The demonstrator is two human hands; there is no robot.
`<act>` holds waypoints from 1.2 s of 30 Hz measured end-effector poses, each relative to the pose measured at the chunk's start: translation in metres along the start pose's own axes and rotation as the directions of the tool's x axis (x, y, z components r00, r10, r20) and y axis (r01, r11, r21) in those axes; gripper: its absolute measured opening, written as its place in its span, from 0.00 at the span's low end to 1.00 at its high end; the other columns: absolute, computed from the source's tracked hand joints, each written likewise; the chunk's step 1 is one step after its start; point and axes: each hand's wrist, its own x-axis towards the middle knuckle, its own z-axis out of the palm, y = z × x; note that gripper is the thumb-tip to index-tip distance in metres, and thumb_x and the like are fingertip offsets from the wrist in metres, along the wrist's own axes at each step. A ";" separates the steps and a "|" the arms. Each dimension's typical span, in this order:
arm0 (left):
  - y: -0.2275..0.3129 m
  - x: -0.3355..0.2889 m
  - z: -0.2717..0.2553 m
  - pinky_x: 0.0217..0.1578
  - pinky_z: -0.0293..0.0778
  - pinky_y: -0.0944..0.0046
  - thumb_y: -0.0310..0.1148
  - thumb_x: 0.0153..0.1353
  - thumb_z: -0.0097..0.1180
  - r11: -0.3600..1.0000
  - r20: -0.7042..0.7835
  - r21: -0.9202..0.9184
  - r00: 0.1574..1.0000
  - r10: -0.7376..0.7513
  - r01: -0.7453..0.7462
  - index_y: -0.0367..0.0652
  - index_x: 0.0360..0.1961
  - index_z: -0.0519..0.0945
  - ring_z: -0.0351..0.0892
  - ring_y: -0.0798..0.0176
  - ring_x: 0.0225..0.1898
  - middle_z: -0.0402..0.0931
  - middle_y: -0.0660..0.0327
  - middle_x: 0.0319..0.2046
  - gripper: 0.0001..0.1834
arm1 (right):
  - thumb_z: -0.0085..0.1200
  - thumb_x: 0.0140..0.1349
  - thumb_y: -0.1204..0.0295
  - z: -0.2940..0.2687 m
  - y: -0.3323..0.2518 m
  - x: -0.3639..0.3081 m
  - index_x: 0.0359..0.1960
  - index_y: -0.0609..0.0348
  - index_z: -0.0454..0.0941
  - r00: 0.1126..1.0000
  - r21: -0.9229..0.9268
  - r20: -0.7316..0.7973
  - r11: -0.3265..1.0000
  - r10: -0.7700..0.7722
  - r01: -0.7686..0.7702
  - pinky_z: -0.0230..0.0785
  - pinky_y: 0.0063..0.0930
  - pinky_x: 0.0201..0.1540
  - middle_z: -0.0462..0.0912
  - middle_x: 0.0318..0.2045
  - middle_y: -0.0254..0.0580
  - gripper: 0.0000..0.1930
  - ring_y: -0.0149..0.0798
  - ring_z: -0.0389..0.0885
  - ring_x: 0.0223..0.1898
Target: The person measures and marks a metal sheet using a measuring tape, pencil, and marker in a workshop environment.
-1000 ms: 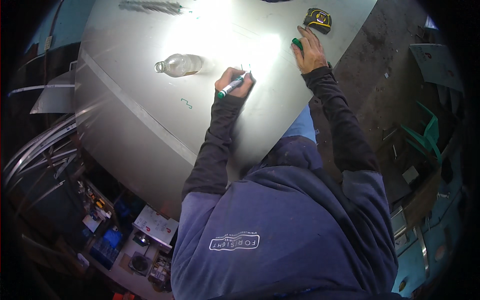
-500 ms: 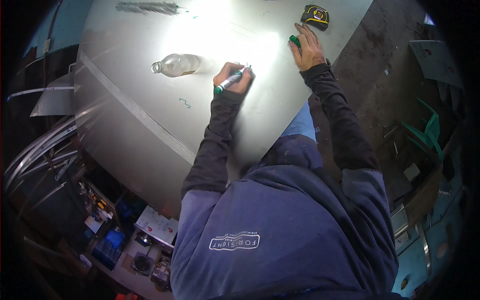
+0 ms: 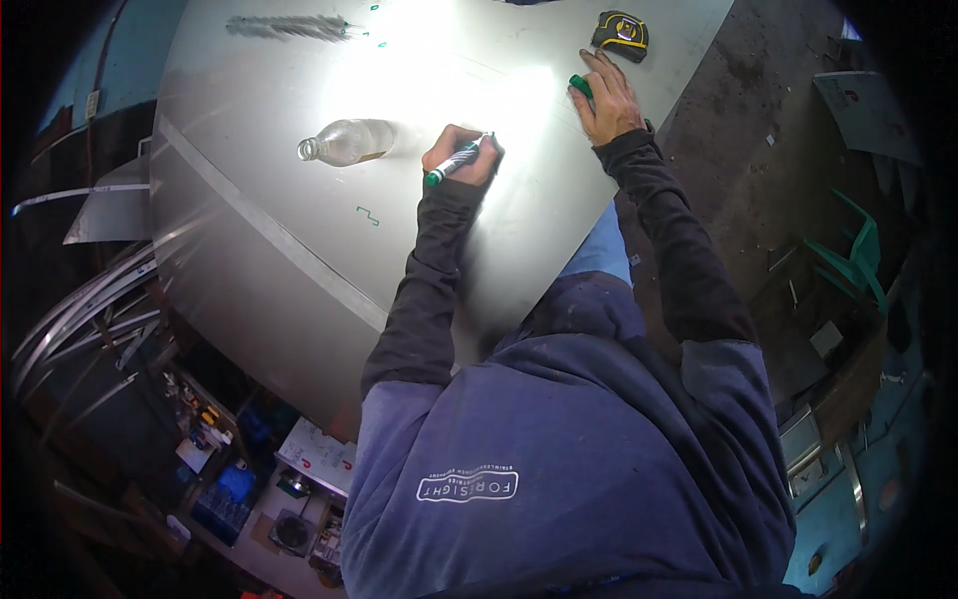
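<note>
My left hand (image 3: pixel 460 156) is closed round a green-and-white marker (image 3: pixel 456 164), its tip touching the bright metal sheet (image 3: pixel 289 200). Under the glare, any fresh line at the tip is hard to make out. A green marker cap (image 3: pixel 581 87) is pinched at the thumb side of my right hand (image 3: pixel 611 103), whose other fingers lie stretched on the sheet. Just beyond those fingertips sits a black-and-yellow tape measure (image 3: pixel 621 36). To the left of the marker a clear glass bottle (image 3: pixel 349 143) lies on its side. Nearer me, a small green zigzag mark (image 3: pixel 368 215) shows on the sheet.
A dark bristly strip (image 3: pixel 287 27) lies at the far left of the sheet. Bent metal strips (image 3: pixel 85 285) stand off its left side. Down on the right are a green plastic chair (image 3: pixel 853 255) and a leaning metal panel (image 3: pixel 870 115). Shelving with tools (image 3: pixel 205 424) is lower left.
My left hand has shifted very slightly, with the marker still in it. The whole view has moved a little; the bottle and the tape measure stay in place on the sheet.
</note>
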 end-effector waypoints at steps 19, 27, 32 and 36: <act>-0.005 -0.021 -0.004 0.26 0.73 0.70 0.32 0.50 0.62 0.999 0.017 0.039 1.000 0.022 -0.023 0.36 0.26 0.76 0.77 0.69 0.21 0.78 0.57 0.19 0.10 | 0.55 0.59 0.66 0.000 -0.002 -0.001 0.36 0.60 0.72 1.000 0.005 -0.002 1.000 0.006 -0.006 0.58 0.42 0.62 0.72 0.56 0.46 0.11 0.49 0.66 0.61; -0.004 -0.051 -0.005 0.24 0.72 0.70 0.33 0.49 0.64 0.996 -0.002 0.073 0.999 0.050 -0.050 0.38 0.25 0.76 0.76 0.70 0.19 0.77 0.59 0.17 0.11 | 0.55 0.59 0.65 0.000 -0.002 -0.001 0.36 0.60 0.73 1.000 -0.003 -0.004 1.000 0.012 -0.012 0.58 0.42 0.61 0.72 0.56 0.46 0.11 0.49 0.66 0.61; -0.006 -0.057 -0.004 0.24 0.72 0.70 0.32 0.49 0.64 0.994 -0.019 0.079 0.997 0.073 -0.072 0.38 0.25 0.76 0.77 0.69 0.19 0.77 0.59 0.17 0.10 | 0.55 0.59 0.65 0.001 -0.001 -0.001 0.36 0.60 0.73 1.000 -0.006 -0.004 1.000 0.006 -0.006 0.58 0.42 0.61 0.72 0.56 0.46 0.11 0.49 0.65 0.61; -0.007 -0.057 -0.002 0.24 0.73 0.70 0.32 0.49 0.64 0.987 -0.024 0.117 0.993 0.112 -0.108 0.38 0.25 0.76 0.77 0.68 0.19 0.77 0.58 0.17 0.10 | 0.55 0.59 0.65 0.001 -0.003 -0.001 0.36 0.60 0.73 1.000 -0.001 -0.007 1.000 0.009 -0.009 0.57 0.42 0.62 0.72 0.56 0.46 0.11 0.49 0.65 0.61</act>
